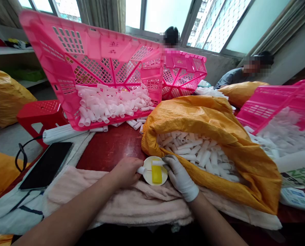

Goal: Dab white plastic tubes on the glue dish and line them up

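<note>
My bare left hand (pixel 127 171) is closed on a small white cylindrical piece (pixel 141 170); a thin reddish line runs from it toward the right. My right hand (pixel 179 176), in a white glove, pinches a short white tube (pixel 157 163). That tube is over a yellow rectangular pad (pixel 157 175) on a round pale dish (pixel 147 176) between the hands. Under the dish and forearms lies a pinkish towel (pixel 132 208). Just beyond my right hand, an orange woven sack (pixel 193 109) gapes open, full of similar white tubes (pixel 205 157).
A tipped pink basket (pixel 91 37) holds more tubes, some spilled on the red table (pixel 109 147). A phone (pixel 48 165) lies at left by a red stool (pixel 43 112). Another pink basket (pixel 267 106) stands at right. Two people (pixel 229 78) are beyond the table.
</note>
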A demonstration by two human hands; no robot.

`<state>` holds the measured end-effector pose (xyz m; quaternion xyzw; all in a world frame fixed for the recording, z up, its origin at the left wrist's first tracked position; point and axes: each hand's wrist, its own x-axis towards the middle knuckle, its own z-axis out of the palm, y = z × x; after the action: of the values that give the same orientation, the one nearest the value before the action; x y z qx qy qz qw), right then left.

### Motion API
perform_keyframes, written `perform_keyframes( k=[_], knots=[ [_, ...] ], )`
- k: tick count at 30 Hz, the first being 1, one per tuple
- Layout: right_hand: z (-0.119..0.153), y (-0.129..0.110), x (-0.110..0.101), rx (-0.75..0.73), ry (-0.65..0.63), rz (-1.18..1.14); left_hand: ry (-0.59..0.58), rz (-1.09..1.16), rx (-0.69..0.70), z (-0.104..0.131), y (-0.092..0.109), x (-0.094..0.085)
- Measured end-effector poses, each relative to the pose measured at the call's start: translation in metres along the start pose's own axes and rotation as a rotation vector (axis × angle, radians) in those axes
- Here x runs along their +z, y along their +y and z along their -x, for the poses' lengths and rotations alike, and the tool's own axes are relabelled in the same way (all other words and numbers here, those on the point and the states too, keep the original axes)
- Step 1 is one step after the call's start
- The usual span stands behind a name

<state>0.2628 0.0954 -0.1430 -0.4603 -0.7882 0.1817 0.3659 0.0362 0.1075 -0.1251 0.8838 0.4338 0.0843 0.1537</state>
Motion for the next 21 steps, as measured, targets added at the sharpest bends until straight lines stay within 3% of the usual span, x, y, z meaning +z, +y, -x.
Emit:
perform_keyframes(
  k=[5,7,11,16,18,21],
  knots=[
    [-0.002,0.000,-0.002,-0.183,0.116,0.082,-0.006,0.036,-0.016,0.000,0.001,0.002],
    [-0.001,0.002,-0.004,-0.165,0.190,0.029,0.009,0.047,-0.038,0.001,0.002,0.002],
    [0.003,-0.001,-0.006,0.002,0.313,-0.327,0.128,-0.021,-0.096,0.003,0.006,-0.001],
    [0.005,-0.028,-0.004,0.177,0.220,-0.595,0.141,-0.083,-0.113,0.003,0.013,-0.005],
    [0.004,-0.040,-0.005,0.102,0.210,-0.571,0.109,-0.077,-0.100,0.004,0.015,-0.005],
    [0.001,-0.053,-0.007,-0.125,0.129,-0.410,0.045,-0.095,-0.080,0.005,0.019,-0.003]
  ],
)
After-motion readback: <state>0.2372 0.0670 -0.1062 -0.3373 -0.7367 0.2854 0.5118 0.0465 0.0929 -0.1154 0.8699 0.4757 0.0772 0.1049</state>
